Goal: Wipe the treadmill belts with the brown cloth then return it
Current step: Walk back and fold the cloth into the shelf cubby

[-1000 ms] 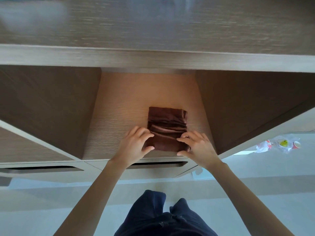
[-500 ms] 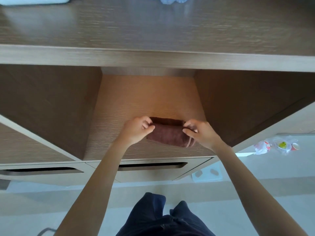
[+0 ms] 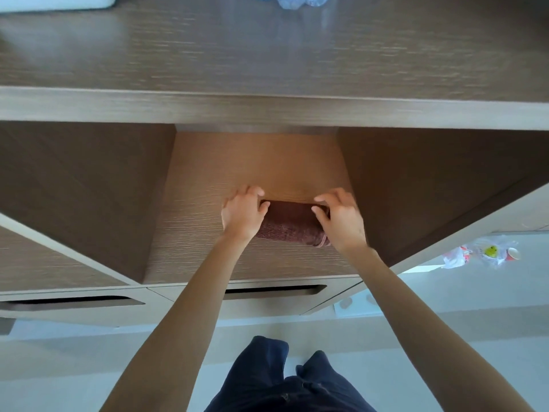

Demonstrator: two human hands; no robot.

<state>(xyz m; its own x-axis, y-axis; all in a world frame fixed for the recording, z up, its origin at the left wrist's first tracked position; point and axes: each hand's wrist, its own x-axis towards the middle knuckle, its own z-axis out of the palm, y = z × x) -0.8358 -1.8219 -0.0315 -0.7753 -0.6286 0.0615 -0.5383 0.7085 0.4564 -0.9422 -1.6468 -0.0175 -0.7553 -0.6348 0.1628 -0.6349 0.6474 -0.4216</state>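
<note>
The brown cloth point(image 3: 289, 226) lies rolled up on the floor of an open wooden cabinet shelf point(image 3: 196, 233). My left hand point(image 3: 242, 214) grips its left end, thumb on the front and fingers curled over the back. My right hand point(image 3: 341, 220) grips the right end the same way, covering part of the roll. A pale stripe shows at the cloth's right edge. No treadmill is in view.
A wooden countertop point(image 3: 267, 55) overhangs the shelf, with crumpled clear plastic point(image 3: 294, 0) at its far edge. Drawers with slot handles point(image 3: 273, 289) sit below the shelf. Plastic-wrapped litter point(image 3: 487, 252) lies on the pale floor at the right. My dark trousers point(image 3: 285, 379) show below.
The cloth went from a flat folded stack to a tight roll, rolled away from me deeper into the shelf. Both hands moved forward with it.
</note>
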